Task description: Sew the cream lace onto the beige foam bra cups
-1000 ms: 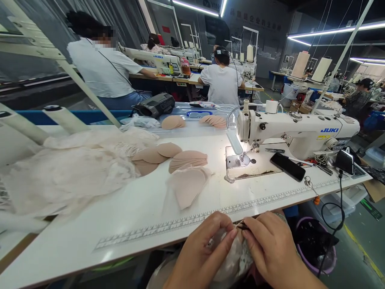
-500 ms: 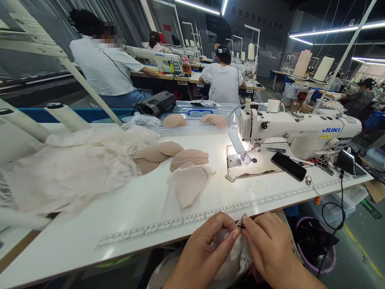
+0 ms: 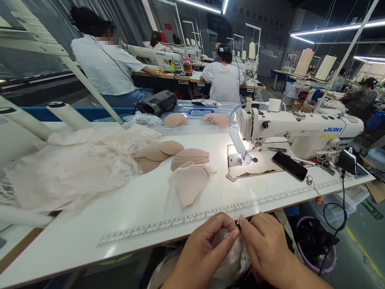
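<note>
My left hand (image 3: 209, 245) and my right hand (image 3: 267, 242) meet at the table's front edge, thumbs and fingers pinched together. Pale, thin fabric (image 3: 234, 257) hangs between and below them, over my lap, and its upper end runs up to the left fingertips. A tiny dark bit shows where the fingertips meet, too small to name. What the right fingers pinch is mostly hidden. Just beyond the hands, a measuring tape strip (image 3: 192, 219) runs along the table. Past it lies a beige cup-shaped pad (image 3: 192, 186) with sheer material around it.
A white sewing machine (image 3: 303, 128) stands at the right with its lamp lit. Near it lie a black phone (image 3: 289, 165) and thread snips (image 3: 276, 149). Stacked beige pads (image 3: 190, 156) and heaped white lace fabric (image 3: 81, 164) cover the left. Co-workers sit beyond.
The right hand's fingers have shifted slightly at the pinch, and less of the dark bit shows. The left hand keeps its place. The view has moved very slightly.
</note>
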Demonstrator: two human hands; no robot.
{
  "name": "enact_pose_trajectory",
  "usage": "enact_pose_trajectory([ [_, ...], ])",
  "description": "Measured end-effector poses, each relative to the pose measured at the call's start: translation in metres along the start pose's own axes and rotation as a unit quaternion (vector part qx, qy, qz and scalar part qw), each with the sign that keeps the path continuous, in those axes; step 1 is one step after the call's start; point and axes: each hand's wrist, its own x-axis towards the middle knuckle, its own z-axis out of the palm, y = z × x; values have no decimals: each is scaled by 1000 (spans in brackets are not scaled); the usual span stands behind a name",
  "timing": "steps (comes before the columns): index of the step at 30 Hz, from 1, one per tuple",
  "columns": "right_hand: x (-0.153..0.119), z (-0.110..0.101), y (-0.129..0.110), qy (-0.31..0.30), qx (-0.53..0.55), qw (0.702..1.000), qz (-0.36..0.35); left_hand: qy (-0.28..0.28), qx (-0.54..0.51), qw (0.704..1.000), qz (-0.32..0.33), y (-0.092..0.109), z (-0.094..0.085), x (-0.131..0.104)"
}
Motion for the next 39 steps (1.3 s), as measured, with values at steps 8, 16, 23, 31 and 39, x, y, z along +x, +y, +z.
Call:
enact_pose_trajectory([
  [8,1,-9,5,-76,225,951,196,-19,-6,1000,20,1,-3,0],
  [16,8,-12,8,-136,366,857,336,-43,-5,998,56,-6,-3,3],
  [23,-5,-10,3,-24,131,981,141,-10,17,1000,-2,0,-4,2],
  [31,4,-13,0,-21,39,996,77,-7,18,999,28,7,-6,2],
  [39,4,-10,1,-5,22,998,53,-3,18,999,37,6,-3,3],
])
